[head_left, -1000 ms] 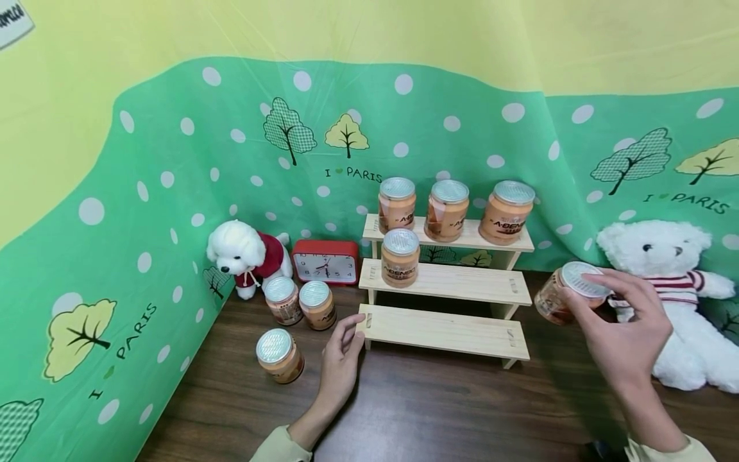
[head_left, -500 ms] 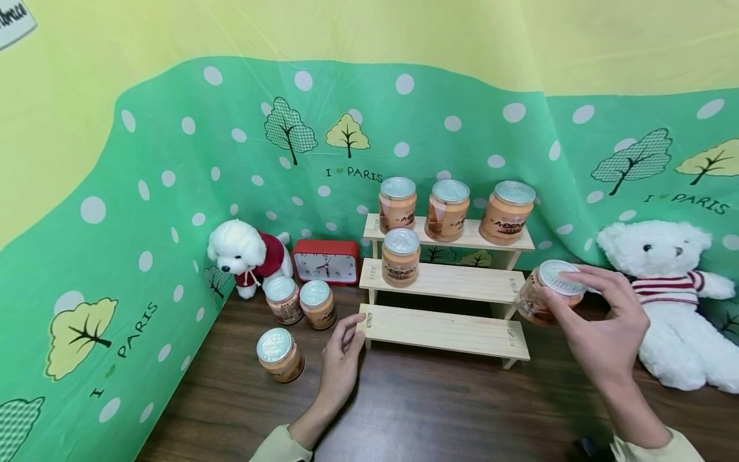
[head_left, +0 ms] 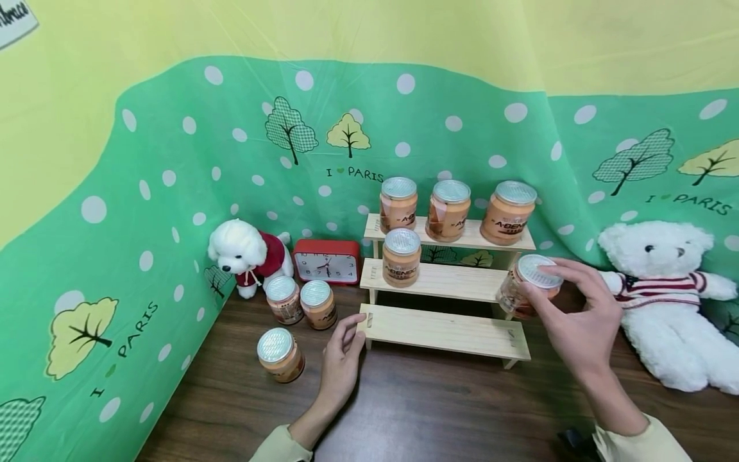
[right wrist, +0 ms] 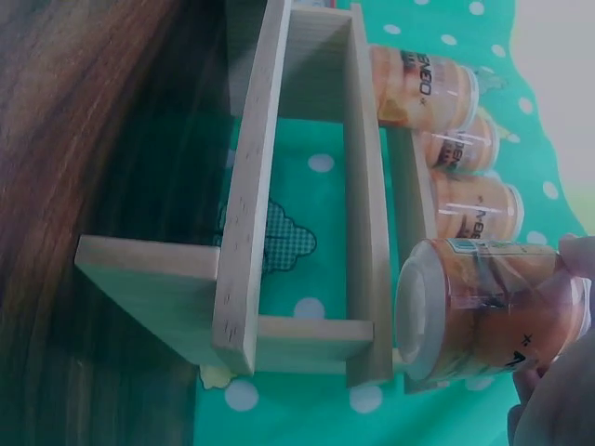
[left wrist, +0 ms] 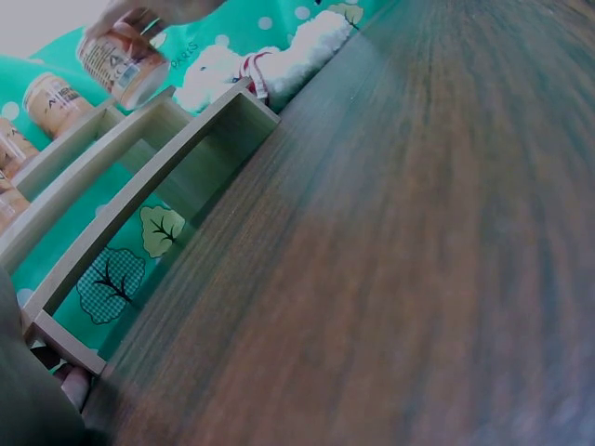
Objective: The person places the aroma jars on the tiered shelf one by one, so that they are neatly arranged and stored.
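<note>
A three-step wooden display stand [head_left: 444, 330] is in the middle. At the left end of its lowest step, my left hand [head_left: 339, 359] holds the board's edge with thumb and fingers. My right hand [head_left: 583, 321] grips an orange-brown jar with a silver lid [head_left: 514, 296] by the lid from above. That jar is slightly tilted and overlaps the right end of the middle step in the head view. The right wrist view shows the jar's pale base [right wrist: 420, 311] beside the steps. One jar [head_left: 401, 263] stands at the left of the middle step.
Three similar jars [head_left: 450, 215] line the top step. Several more [head_left: 281, 359] stand on the dark wooden table [head_left: 427, 410] at left. Behind them are a red alarm clock [head_left: 326, 262] and a white toy dog [head_left: 239, 250]. A white teddy bear [head_left: 664, 333] sits at right.
My right hand has carried the jar leftward from in front of the teddy bear to the right end of the middle step. My left hand has stayed put.
</note>
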{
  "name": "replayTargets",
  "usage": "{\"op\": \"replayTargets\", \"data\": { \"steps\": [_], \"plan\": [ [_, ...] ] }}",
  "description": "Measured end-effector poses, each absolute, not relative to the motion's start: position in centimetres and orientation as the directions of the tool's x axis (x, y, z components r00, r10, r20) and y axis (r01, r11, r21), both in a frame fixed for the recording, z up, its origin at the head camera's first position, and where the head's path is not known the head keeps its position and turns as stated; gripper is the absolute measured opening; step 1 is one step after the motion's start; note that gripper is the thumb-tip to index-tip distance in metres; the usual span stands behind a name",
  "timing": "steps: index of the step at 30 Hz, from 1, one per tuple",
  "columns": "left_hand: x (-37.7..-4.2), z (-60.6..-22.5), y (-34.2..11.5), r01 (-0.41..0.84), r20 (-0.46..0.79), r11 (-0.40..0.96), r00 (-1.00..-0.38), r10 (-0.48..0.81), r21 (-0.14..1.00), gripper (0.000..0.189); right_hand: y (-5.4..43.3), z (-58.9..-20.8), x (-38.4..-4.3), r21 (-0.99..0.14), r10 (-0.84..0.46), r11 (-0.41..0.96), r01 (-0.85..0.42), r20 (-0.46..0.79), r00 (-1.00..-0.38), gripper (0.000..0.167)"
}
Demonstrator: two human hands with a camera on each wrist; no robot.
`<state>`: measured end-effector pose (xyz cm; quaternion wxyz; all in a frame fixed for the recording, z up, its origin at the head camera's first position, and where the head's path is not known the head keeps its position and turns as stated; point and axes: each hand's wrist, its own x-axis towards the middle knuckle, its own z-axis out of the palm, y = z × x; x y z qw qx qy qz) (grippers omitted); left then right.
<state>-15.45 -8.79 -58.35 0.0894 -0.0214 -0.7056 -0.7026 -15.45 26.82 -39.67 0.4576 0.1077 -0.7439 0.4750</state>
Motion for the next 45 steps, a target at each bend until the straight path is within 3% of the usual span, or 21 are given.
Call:
{"op": "replayTargets", "data": {
  "steps": [18, 33, 45],
  "plan": [
    [-14.8, -57.4, -8.5, 0.273, 0.28, 0.077, -0.955, -0.101, 0.959, 0.027, 25.5, -40.3, -17.5, -0.653, 0.23, 0.491, -0.576, 0.735, -0.637, 0.034],
    [-15.3, -58.2, -8.8, 0.155, 0.157, 0.031, -0.982, -0.104, 0.987, 0.029, 25.0, -40.0, -18.0, -0.717, 0.243, 0.48, -0.505, 0.662, -0.709, 0.041],
    [-15.1, -57.7, -8.7, 0.226, 0.23, 0.057, -0.968, -0.102, 0.973, 0.03, 25.0, -40.2, -18.3, -0.726, 0.247, 0.468, -0.503, 0.655, -0.714, 0.041]
  ]
}}
